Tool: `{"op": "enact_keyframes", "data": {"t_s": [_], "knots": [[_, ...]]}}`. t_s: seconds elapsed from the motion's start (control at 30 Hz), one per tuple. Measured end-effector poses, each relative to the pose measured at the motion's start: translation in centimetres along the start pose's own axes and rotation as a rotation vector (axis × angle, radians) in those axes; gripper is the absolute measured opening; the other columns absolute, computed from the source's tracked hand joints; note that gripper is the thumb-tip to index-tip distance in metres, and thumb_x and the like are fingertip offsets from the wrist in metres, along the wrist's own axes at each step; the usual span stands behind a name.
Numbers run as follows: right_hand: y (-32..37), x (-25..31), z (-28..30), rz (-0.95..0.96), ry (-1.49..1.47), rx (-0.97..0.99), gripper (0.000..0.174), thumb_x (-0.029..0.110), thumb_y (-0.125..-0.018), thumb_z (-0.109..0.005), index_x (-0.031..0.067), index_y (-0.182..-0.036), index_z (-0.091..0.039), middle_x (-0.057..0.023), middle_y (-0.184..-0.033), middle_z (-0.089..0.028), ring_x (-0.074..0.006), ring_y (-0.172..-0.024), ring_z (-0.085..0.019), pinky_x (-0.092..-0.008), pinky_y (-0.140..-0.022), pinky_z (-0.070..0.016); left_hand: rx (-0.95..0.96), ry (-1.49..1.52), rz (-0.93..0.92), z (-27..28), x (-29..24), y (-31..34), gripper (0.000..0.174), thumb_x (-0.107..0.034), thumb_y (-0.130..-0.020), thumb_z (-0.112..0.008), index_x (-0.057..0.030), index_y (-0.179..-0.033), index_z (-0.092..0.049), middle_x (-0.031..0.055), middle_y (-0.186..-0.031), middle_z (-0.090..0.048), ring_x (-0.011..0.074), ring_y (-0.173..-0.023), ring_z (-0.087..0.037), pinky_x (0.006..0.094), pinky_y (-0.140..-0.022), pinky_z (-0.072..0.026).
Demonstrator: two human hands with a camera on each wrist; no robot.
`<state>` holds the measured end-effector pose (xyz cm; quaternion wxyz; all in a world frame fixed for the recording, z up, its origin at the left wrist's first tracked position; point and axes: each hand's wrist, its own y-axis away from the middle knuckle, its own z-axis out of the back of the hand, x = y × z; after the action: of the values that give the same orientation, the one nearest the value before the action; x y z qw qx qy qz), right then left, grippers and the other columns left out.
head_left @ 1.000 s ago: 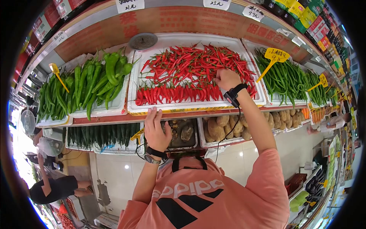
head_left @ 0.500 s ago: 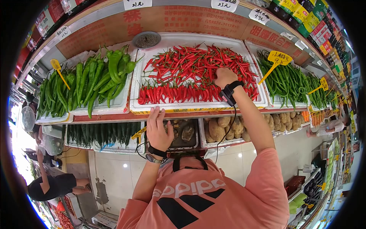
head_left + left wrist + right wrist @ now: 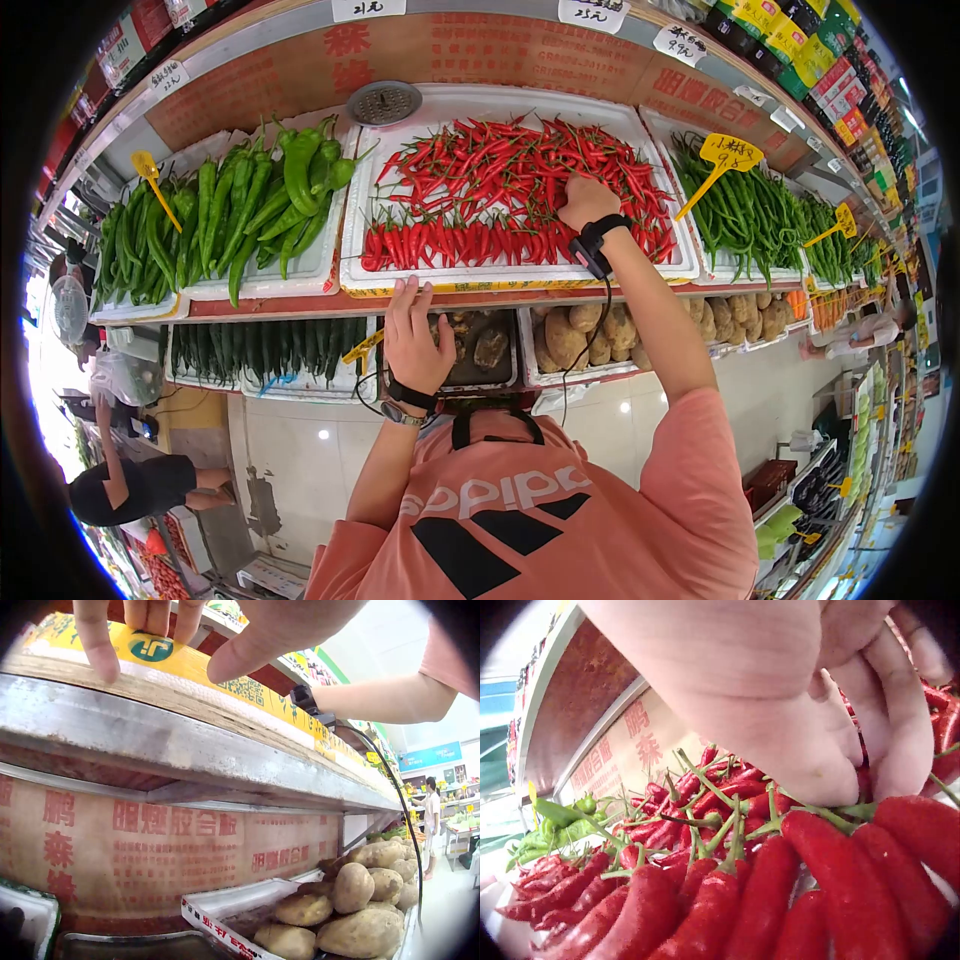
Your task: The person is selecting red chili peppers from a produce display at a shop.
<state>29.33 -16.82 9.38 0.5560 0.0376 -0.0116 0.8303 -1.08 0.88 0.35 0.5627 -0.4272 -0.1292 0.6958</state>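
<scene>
Red chili peppers (image 3: 480, 165), slim, glossy, green stems, in white foam tray (image 3: 520, 275). Back: loose pile, mixed directions. Front: side-by-side row, stems toward pile, tips toward tray's near edge.

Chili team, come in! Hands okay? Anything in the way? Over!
Right hand in red chilies, grip unclear. Left hand open at white tray's front edge. Nothing seen blocking.

I find myself in a shop selling produce — a grocery or vegetable market. Handwritten price cards (image 3: 684, 43) line the shelf edge, and yellow price tags (image 3: 730, 153) stand among trays of red chilies (image 3: 480, 240) and green peppers (image 3: 240, 215). Potatoes (image 3: 566, 338) lie on the lower level; packaged goods (image 3: 775, 30) fill the far right shelf — all noted in view.
</scene>
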Motion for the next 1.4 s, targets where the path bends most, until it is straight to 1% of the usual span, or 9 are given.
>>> {"op": "enact_keyframes", "data": {"t_s": [0.1, 0.3, 0.4, 0.5, 0.6, 0.73, 0.9, 1.0, 1.4], "knots": [[-0.8, -1.7, -0.9, -0.006, -0.11, -0.018, 0.046, 0.024, -0.077, -0.082, 0.0098, -0.119, -0.07, -0.0166, -0.113, -0.078, -0.0383, -0.11, -0.073, -0.0515, -0.091, -0.0586, -0.01, -0.012, -0.003, 0.2, -0.1, -0.2, 0.053, -0.003, -0.087, -0.071, -0.0011, -0.139, -0.062, 0.0178, -0.151, -0.057, 0.0426, -0.142, -0.053, 0.0518, -0.113, -0.0473], [1.6, -1.4, 1.4, -0.02, -0.108, -0.138, 0.039, 0.02, -0.08, -0.081, 0.0115, -0.116, -0.07, -0.0158, -0.11, -0.077, -0.0384, -0.108, -0.073, -0.0518, -0.089, -0.059, -0.002, -0.007, -0.006, 0.0, 0.1, 0.0, 0.054, -0.003, -0.087, -0.071, -0.0004, -0.14, -0.061, 0.0178, -0.152, -0.056, 0.043, -0.144, -0.051, 0.0521, -0.115, -0.0456], [1.3, -3.4, 0.1, 0.183, -0.014, -0.341, 0.036, 0.015, -0.082, -0.078, 0.008, -0.115, -0.07, -0.0167, -0.11, -0.076, -0.0386, -0.104, -0.074, -0.0516, -0.087, -0.0604, 0.007, 0.005, -0.001, -0.1, 0.2, 0.1, 0.055, -0.003, -0.087, -0.072, 0.0002, -0.141, -0.06, 0.0179, -0.154, -0.055, 0.0437, -0.145, -0.049, 0.0527, -0.116, -0.0439], [2.0, -4.7, 0.5, 0.184, 0.018, -0.357, 0.028, 0.012, -0.081, -0.077, 0.0072, -0.108, -0.072, -0.0156, -0.108, -0.074, -0.0388, -0.101, -0.074, -0.0513, -0.086, -0.0608, 0.011, 0.001, -0.003, -0.1, 0.2, 0.1, 0.055, -0.003, -0.087, -0.072, 0.0002, -0.141, -0.061, 0.0181, -0.153, -0.055, 0.0435, -0.145, -0.049, 0.0526, -0.116, -0.0439], [2.8, -6.5, 0.8, 0.149, -0.037, -0.319, 0.021, 0.011, -0.08, -0.078, 0.0056, -0.1, -0.072, -0.0169, -0.108, -0.073, -0.0389, -0.101, -0.073, -0.0512, -0.086, -0.0608, 0.009, 0.002, -0.005, -0.1, 0.3, 0.1, 0.055, -0.003, -0.087, -0.072, 0.0004, -0.141, -0.061, 0.0183, -0.153, -0.056, 0.0435, -0.145, -0.049, 0.0525, -0.115, -0.044], [4.3, -9.2, 0.9, 0.157, -0.3, -0.241, 0.03, 0.011, -0.08, -0.077, 0.0049, -0.11, -0.076, -0.0206, -0.098, -0.076, -0.0393, -0.089, -0.075, -0.0479, -0.082, -0.0603, 0.006, 0.002, -0.005, -0.2, 0.4, 0.2, 0.055, -0.003, -0.087, -0.072, 0.0006, -0.141, -0.061, 0.0186, -0.153, -0.056, 0.0439, -0.145, -0.049, 0.0522, -0.115, -0.0441], [5.1, -11.1, 0.4, 0.061, -0.761, 0.227, 0.044, 0.022, -0.087, -0.082, -0.0011, -0.123, -0.071, -0.0127, -0.088, -0.077, -0.0263, -0.078, -0.074, -0.0384, -0.074, -0.0581, 0.009, -0.011, -0.003, -0.2, 0.2, 0.2, 0.056, -0.003, -0.087, -0.072, 0.0011, -0.142, -0.06, 0.019, -0.152, -0.055, 0.0444, -0.144, -0.049, 0.0531, -0.115, -0.0437], [5.6, -10.8, -1.8, 0.181, -0.559, 0.18, 0.049, 0.022, -0.088, -0.083, -0.0008, -0.127, -0.068, -0.014, -0.089, -0.078, -0.0266, -0.081, -0.076, -0.0386, -0.075, -0.0584, 0.007, -0.013, -0.014, -0.3, 0.4, 0.2, 0.056, -0.003, -0.087, -0.072, 0.0014, -0.142, -0.06, 0.0193, -0.152, -0.055, 0.045, -0.144, -0.049, 0.0536, -0.115, -0.0434], [4.5, -8.3, -0.9, 0.165, -0.5, 0.129, 0.045, 0.028, -0.086, -0.087, 0.0002, -0.118, -0.071, -0.0182, -0.094, -0.078, -0.0327, -0.088, -0.076, -0.0427, -0.082, -0.0583, 0.004, -0.018, -0.01, -0.3, 0.4, 0.2, 0.055, -0.003, -0.088, -0.071, 0.0007, -0.142, -0.061, 0.0194, -0.151, -0.056, 0.0453, -0.144, -0.05, 0.0528, -0.115, -0.0442]]}}
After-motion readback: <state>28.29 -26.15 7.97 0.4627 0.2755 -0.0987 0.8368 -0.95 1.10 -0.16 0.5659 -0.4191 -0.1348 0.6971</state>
